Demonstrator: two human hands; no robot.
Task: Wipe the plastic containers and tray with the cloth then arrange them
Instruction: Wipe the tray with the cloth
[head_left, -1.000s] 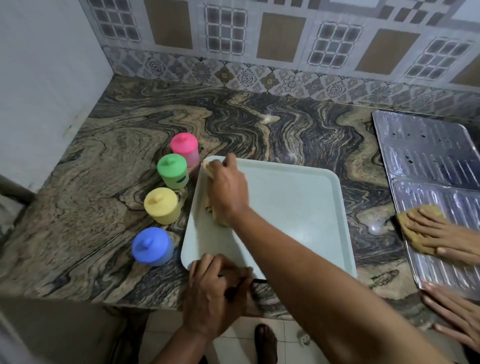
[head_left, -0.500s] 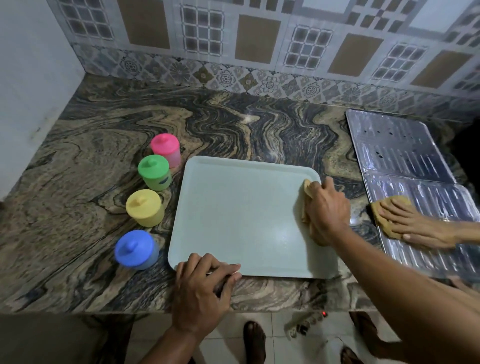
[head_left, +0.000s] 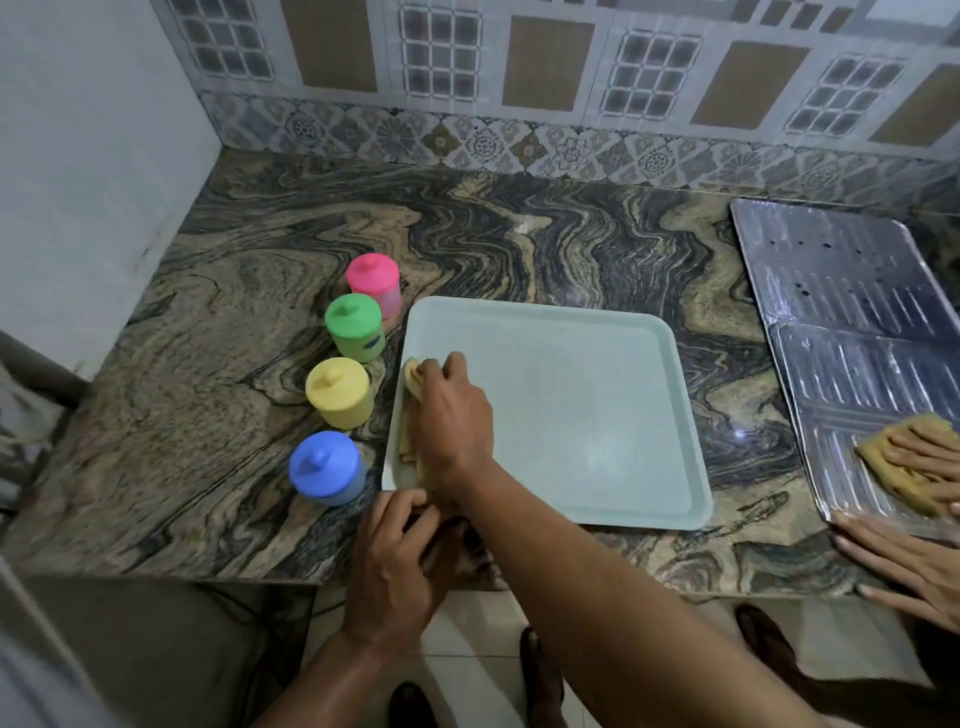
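I am in the wiping step, working on the pale green rectangular plastic tray that lies flat on the swirled brown-and-black stone counter. My right hand presses a folded tan cloth flat against the tray's left inner edge, palm down, fingers wrapped over the cloth. My left hand pins the tray's near left corner at the counter's front edge, fingers curled over the rim, holding nothing else. The next move, as I judge it, calls for dragging the cloth across the bare right part of the tray while the left hand steadies it. The four small lidded plastic containers, pink, green, yellow and blue, stand in a row just beside the tray's left edge, so a wide stroke leftward could knock them. Well apart on the right, another person's hands rub a yellow sponge on a ribbed metal sheet.
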